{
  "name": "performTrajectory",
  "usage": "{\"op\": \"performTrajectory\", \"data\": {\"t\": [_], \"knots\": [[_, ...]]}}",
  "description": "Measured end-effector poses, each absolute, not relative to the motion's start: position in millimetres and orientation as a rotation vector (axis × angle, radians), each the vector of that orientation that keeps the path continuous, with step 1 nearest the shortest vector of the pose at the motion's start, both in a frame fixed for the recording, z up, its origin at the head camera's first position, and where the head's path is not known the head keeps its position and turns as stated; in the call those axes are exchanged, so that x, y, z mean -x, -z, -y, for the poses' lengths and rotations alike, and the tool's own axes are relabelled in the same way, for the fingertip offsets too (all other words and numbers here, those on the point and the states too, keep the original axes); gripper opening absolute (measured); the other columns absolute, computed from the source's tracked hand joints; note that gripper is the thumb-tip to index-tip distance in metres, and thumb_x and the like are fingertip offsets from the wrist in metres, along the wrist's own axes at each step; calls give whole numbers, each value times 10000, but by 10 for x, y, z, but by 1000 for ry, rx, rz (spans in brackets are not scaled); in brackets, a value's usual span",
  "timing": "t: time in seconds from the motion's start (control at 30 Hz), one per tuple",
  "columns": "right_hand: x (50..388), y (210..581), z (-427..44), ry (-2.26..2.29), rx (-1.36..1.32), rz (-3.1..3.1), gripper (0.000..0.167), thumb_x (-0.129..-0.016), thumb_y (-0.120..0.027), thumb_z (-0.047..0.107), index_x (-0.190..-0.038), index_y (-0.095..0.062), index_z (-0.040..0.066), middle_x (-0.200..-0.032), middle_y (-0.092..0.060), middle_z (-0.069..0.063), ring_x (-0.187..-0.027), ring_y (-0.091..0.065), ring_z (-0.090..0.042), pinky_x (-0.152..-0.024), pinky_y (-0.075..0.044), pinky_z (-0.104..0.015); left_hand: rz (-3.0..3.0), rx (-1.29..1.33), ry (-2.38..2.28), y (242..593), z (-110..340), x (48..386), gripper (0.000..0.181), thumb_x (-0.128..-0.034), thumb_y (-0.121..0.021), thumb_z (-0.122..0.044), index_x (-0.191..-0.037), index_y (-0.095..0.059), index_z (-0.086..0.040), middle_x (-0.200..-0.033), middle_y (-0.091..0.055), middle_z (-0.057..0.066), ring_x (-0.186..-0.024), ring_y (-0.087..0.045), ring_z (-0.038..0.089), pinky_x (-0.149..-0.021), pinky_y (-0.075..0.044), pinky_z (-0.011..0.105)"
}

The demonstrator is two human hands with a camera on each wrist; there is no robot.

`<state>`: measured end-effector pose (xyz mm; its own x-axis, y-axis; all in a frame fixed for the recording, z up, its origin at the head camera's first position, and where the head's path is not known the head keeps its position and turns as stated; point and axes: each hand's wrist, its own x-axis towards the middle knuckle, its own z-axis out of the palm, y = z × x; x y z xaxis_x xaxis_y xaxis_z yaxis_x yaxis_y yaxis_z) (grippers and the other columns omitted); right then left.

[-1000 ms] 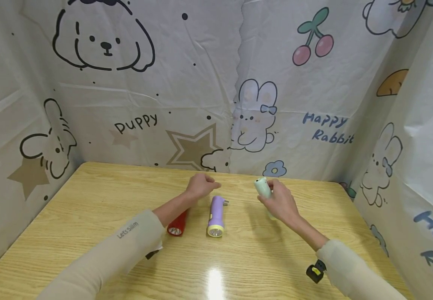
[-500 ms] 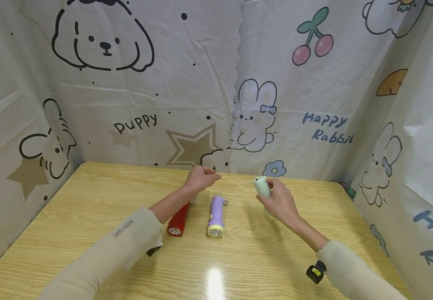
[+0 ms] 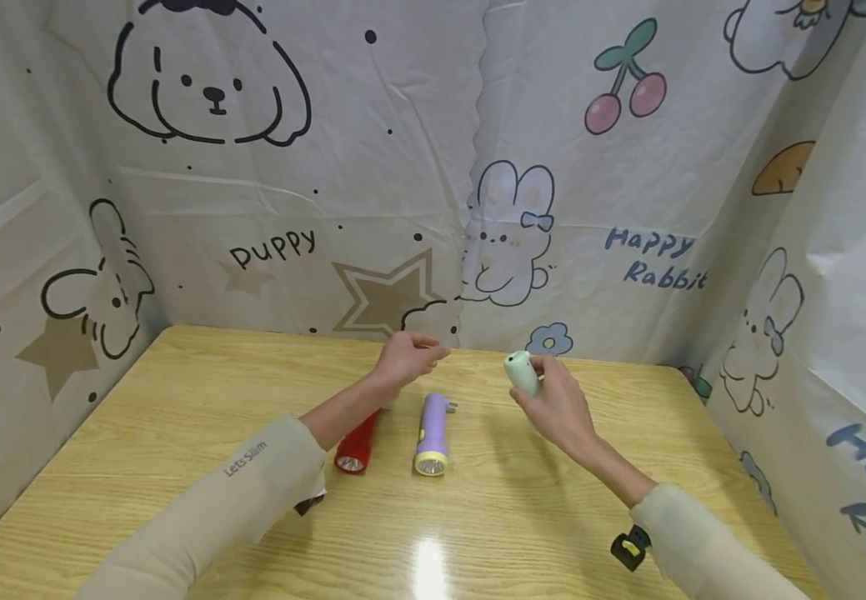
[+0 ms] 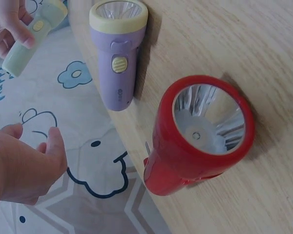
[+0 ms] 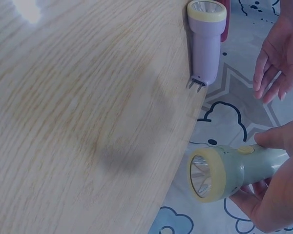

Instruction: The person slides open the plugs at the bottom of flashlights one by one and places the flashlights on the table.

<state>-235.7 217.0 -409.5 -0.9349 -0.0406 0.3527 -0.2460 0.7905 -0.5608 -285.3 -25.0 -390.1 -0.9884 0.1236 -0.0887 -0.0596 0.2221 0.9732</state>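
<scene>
My right hand [image 3: 558, 402] grips a mint-green flashlight [image 3: 523, 372] above the table. In the right wrist view the flashlight [image 5: 229, 171] shows its cream rim and yellow switch, the thumb near that switch. My left hand [image 3: 407, 360] hovers over the table's far part, holding nothing, its fingers relaxed. Beneath and beside the left forearm lies a red flashlight [image 3: 355, 446], its back end partly hidden. A purple flashlight [image 3: 433, 429] with a cream rim lies between the hands, plug prongs folded out at its back end. The left wrist view shows its yellow switch [image 4: 119, 64].
The wooden table [image 3: 523, 533] carries the flashlights. A printed cloth [image 3: 372, 200] hangs along its back and both sides. A black wrist camera [image 3: 630, 547] hangs at the right sleeve; another black piece [image 3: 310, 503] shows under the left sleeve.
My left hand has risen slightly and shifted away from the red flashlight, uncovering more of it. My right hand has moved slightly left with the mint-green flashlight still gripped.
</scene>
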Motion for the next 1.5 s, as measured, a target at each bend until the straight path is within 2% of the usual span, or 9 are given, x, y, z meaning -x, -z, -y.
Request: {"op": "performTrajectory", "data": {"t": [0.27,0.77,1.5], "knots": [[2357,4069,-2160,-881,-206,2645,513,-824,-818,175,-1229,-570,-18,-1100,-615,-175,-916,-609,-321,-723,-520,-476,-2271,-99,-1944,3905,228,2825,388,-948,-699,-151,-1261,-626,67,-1205,-650,209,-1090,-633,347,-923,-535,371],[2309,4050,-2094,-885,-244,2607,487,-811,-835,165,-1185,-572,-4,-1074,-614,-157,-895,-608,-310,-706,-522,-457,-2134,-162,-2019,3861,173,2768,432,-966,-682,-165,-1335,-585,38,-1282,-602,207,-1167,-601,370,-921,-539,371],[2269,4010,-2018,-913,-270,2569,501,-798,-853,171,-1178,-576,-3,-1063,-629,-155,-934,-624,-296,-718,-529,-452,-2119,-234,-1990,3785,60,2689,413,-965,-685,-180,-1300,-604,48,-1243,-632,200,-1151,-615,362,-905,-546,363]]}}
